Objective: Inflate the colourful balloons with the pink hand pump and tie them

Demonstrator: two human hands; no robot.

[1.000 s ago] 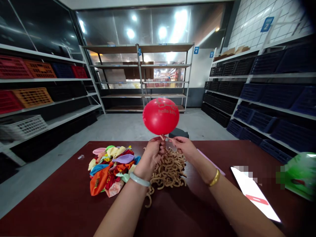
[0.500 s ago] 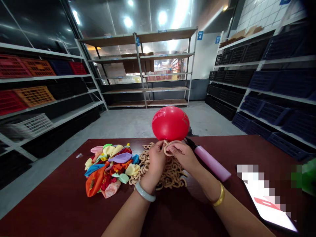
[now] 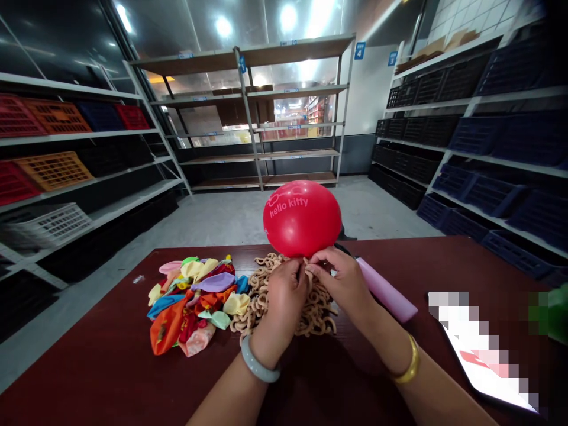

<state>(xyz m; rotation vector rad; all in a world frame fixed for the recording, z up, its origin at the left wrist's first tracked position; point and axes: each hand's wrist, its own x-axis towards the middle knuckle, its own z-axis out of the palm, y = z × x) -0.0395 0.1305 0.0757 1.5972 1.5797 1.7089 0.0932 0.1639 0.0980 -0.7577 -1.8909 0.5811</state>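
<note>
The red balloon (image 3: 302, 219) is up over the far edge of the bench (image 3: 110, 337), its neck hidden by the fingers. Just below the balloon, the left hand (image 3: 286, 287) is curled closed about that neck, fingertips mostly out of sight. The right hand (image 3: 344, 278), near the balloon's underside, has thumb and forefinger pinched together; what lies between them is too small to tell. Below the balloon, tan loops (image 3: 322, 322) are partly covered by both hands. Left of it lie limp balloons (image 3: 213, 283); well right, a phone (image 3: 465, 349) is partly blurred.
</note>
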